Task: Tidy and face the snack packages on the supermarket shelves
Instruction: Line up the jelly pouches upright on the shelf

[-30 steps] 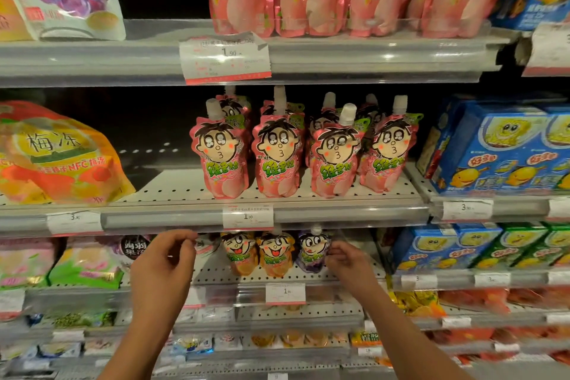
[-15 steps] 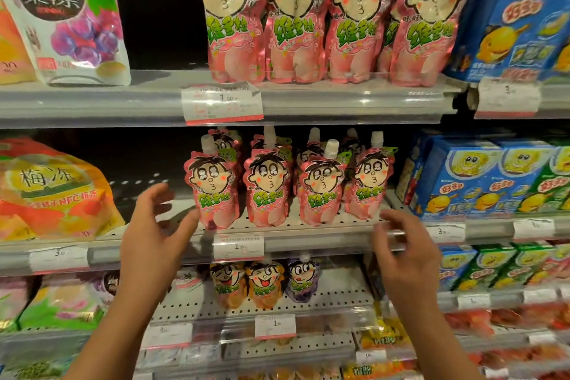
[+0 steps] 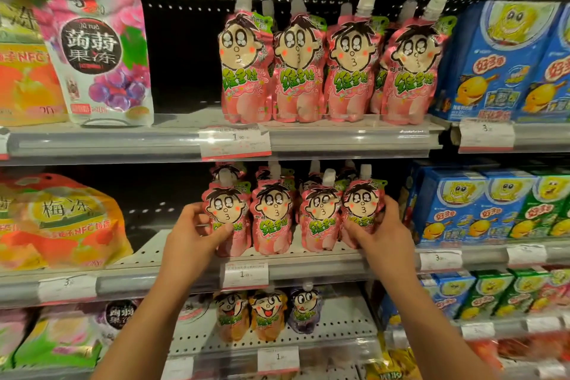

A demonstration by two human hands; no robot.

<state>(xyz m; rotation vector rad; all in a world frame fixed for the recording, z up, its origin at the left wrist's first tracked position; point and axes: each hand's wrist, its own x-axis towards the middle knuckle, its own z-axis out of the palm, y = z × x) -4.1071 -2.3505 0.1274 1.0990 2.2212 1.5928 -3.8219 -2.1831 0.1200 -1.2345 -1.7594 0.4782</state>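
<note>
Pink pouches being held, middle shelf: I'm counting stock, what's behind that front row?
Behind the front pink pouches, caps and tops of more pouches show; their number is hidden.

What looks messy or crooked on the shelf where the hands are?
Not much. The left hand grips the leftmost pink pouch and the right hand grips the rightmost pink pouch of the front row. The third pouch leans a little. The perforated shelf lies bare left of the row.
</note>
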